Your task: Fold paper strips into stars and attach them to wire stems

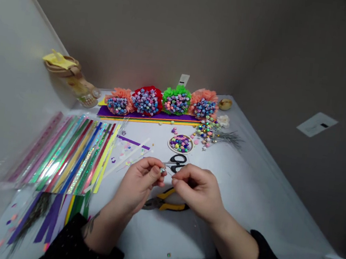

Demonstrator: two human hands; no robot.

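Two hands working on a small paper piece

The left hand [143, 181] is pinching a small, pale, shiny folded piece [163, 170] above the pliers [166, 201]; the right hand's [198, 190] fingertips are closing narrowly around a thin wire [170, 170] beside it.

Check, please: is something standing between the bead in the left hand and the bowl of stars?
Yes. The scissors lie on the table between the bead in the left hand and the bowl, just on the near side of the bowl.
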